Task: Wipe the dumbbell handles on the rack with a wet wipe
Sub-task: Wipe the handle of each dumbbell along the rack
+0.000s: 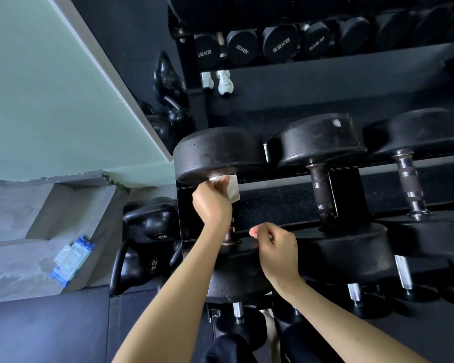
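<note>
A black dumbbell rack holds large black dumbbells on its top tier. My left hand grips a white wet wipe wrapped round the handle of the leftmost dumbbell, just under its far head. The lower end of that handle shows below my wrist. My right hand hovers over the near rail with fingers loosely curled, holding nothing. Two more dumbbell handles stand to the right: a dark one and a chrome-ringed one.
A mirror behind the rack reflects dumbbells and white shoes. Kettlebells stand on the floor left of the rack. A blue wet-wipe pack lies on the grey concrete ledge at left. Smaller dumbbells fill the lower tier.
</note>
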Tool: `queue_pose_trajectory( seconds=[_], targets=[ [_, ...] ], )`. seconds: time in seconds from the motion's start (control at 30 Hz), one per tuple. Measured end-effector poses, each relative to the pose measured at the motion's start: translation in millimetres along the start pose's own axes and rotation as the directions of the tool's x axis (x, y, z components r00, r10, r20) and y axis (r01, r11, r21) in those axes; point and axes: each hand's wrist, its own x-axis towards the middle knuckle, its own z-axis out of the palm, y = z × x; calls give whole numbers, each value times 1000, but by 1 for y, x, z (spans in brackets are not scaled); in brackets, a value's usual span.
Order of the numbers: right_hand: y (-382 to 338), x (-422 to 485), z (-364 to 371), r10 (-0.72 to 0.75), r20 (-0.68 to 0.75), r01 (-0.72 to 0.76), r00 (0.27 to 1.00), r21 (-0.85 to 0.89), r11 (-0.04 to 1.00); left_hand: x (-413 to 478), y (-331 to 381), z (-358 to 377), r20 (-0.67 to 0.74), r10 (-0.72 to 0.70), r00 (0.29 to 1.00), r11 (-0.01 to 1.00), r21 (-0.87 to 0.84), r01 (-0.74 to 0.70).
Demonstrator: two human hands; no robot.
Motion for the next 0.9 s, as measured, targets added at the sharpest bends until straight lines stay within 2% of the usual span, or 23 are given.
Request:
queue_pose_trajectory(
  seconds=[0.1,0.2,0.27,0.37,0.43,0.5,0.63,0.73,0.8,0.87,0.9],
  targets=[
    [1,0,0,-1,-4,1,1000,3,1000,13,-17,-6,150,16,989,990,-138,5],
    [1,-1,-1,4,28,-4,1000,9,1000,19,-29,-13,391,-85,916,898,-369,241],
    [-1,-1,-2,3,39,-3,999,2,1000,20,-29,-16,472,-76,879,862,-411,295],
    [-2,0,-2,8,37,-8,999,-3,1000,24,-29,-15,414,29,910,949,-298,105],
    [-2,0,-2,10,29,-10,1000,0,1000,23,-31,-15,396,157,905,957,-287,-40],
    [-3,-1,-2,1,17,0,1000,-5,1000,21,-34,-13,371,225,901,962,-230,-146],
    [-2,0,-1,-6,6,6,1000,-14,1000,7,-32,-23,342,240,909,970,-59,-234],
    [-2,-1,-1,-20,-4,20,1000,-47,999,-4,-45,-31,455,218,863,952,94,-290],
    [-1,-1,-1,-42,-14,41,999,-66,997,-9,-47,-34,538,198,820,900,232,-369],
    [0,-1,-1,-50,-26,48,998,-79,996,-11,-42,-34,549,167,819,874,302,-381],
    [0,-1,-1,-50,-31,48,998,-82,996,-11,-40,-33,539,145,830,898,281,-339]
  ],
)
